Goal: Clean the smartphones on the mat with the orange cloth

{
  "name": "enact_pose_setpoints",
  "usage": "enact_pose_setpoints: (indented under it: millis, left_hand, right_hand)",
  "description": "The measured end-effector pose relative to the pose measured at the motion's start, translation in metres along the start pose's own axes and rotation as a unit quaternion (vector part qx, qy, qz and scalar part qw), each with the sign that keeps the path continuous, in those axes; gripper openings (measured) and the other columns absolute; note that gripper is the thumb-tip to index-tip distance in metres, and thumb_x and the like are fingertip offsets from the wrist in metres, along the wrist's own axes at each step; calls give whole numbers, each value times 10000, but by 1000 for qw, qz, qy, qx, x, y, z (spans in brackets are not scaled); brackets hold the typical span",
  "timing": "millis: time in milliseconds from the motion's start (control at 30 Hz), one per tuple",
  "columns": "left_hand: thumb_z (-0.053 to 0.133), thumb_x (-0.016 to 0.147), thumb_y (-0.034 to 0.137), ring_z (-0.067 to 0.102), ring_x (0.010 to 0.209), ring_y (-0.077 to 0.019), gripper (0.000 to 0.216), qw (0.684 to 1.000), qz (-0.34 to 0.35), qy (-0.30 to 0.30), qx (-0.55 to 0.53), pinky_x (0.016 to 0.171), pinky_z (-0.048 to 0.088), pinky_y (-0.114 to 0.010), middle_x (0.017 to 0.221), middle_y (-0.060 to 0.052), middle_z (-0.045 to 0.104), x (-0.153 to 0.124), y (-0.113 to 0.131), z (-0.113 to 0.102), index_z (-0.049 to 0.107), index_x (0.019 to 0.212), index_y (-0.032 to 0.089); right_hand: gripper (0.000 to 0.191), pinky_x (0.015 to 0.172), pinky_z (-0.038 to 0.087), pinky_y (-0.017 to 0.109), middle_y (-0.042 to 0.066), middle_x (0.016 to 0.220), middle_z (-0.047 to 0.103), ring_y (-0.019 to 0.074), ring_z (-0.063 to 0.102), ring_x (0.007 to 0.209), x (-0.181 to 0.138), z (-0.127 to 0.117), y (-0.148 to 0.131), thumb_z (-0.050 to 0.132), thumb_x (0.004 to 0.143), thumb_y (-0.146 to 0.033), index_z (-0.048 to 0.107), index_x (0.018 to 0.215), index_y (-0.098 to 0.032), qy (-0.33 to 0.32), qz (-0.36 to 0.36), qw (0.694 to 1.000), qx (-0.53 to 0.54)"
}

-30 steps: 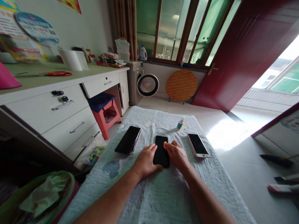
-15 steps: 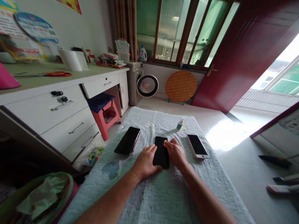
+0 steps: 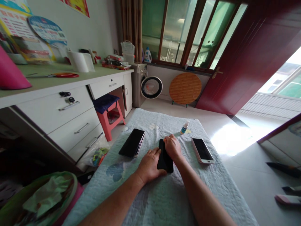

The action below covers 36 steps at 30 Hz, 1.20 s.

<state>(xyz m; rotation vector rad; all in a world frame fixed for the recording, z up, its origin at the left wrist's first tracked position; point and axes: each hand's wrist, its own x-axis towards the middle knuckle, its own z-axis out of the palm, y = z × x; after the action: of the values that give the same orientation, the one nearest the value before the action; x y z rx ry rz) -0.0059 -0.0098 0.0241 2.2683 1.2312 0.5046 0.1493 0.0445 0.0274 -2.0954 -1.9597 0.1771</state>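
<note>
Low in the middle of the frame, a black phone (image 3: 167, 163) lies flat on a surface draped with a pale quilted cloth (image 3: 164, 197); both hands are on it. The left hand (image 3: 150, 164) rests against its left edge and lower end, fingers stretched out, its grip released; the right hand (image 3: 172, 147) sits on the phone's upper end with the fingers curled down, and I cannot tell whether that grip is clenched on anything under them. A second black phone (image 3: 132, 142) lies just left of centre, apart from the hands; a pale-cased phone (image 3: 202, 150) with a dark screen lies to the right, also apart. Above the right hand, a small spray bottle (image 3: 184, 127) stands upright near the cloth's far edge; its fill level is too small to read. In the lower left corner, a green basket (image 3: 73, 185) holds crumpled pale green wrapping (image 3: 43, 197). Left of the cloth, on the floor, a clear bag (image 3: 98, 155) holds colourful bits that cannot be made out. Along the left wall runs a longer white surface (image 3: 58, 82) with shut drawers below; keys (image 3: 68, 96) hang at the top drawer (image 3: 47, 111). At upper centre, a clear lidded box (image 3: 128, 48) stands on a washing machine (image 3: 138, 84), its contents unclear; a detergent bottle (image 3: 147, 56) stands just right of it.
</note>
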Motion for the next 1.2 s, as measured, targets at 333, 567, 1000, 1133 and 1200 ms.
enact_pose_setpoints:
  millis: [333, 567, 1000, 1133, 1200]
  left_hand:
    - [768, 608, 479, 517, 1140, -334, 839, 1000, 10, 5, -11, 1003, 389, -444, 1314, -95, 527, -2, 4, -4, 447, 1340, 223]
    - [776, 584, 493, 456, 1229, -354, 858, 1000, -1, 6, 21, 1079, 329, -455, 1354, -153, 493, 0, 1, 1, 478, 1311, 149]
    - [769, 594, 494, 427, 1276, -355, 873, 1000, -3, -6, 25, 1110, 292, -449, 1400, -179, 452, 0, 1, 1, 465, 1322, 119]
    - [777, 587, 503, 431, 1265, -354, 872, 1000, -1, -6, 22, 1097, 299, -456, 1382, -167, 472, 0, 0, 1, 470, 1316, 134]
    - [784, 582, 494, 449, 1238, -357, 844, 1000, 2, -2, 11, 1071, 324, -466, 1361, -152, 491, 0, 0, 1, 486, 1296, 157]
  right_hand:
    - [303, 639, 313, 244, 57, 948, 584, 138, 517, 786, 5, 6, -16, 394, 937, -265, 676, 864, -184, -15, -63, 998, 6]
    - [323, 660, 327, 234, 48, 910, 580, 120, 526, 736, -4, -9, 15, 395, 947, -299, 696, 887, -199, -9, -31, 999, 10]
    - [276, 617, 324, 261, 76, 913, 598, 152, 561, 753, -15, -13, 22, 417, 915, -238, 690, 922, -195, 11, 54, 998, -14]
    - [287, 629, 323, 250, 58, 906, 592, 133, 548, 738, -10, -8, 11, 403, 936, -272, 675, 904, -187, 10, 13, 1000, -21]
    - [289, 627, 318, 245, 50, 929, 587, 122, 537, 726, -6, -6, 5, 398, 941, -277, 672, 906, -191, 4, -17, 1000, -20]
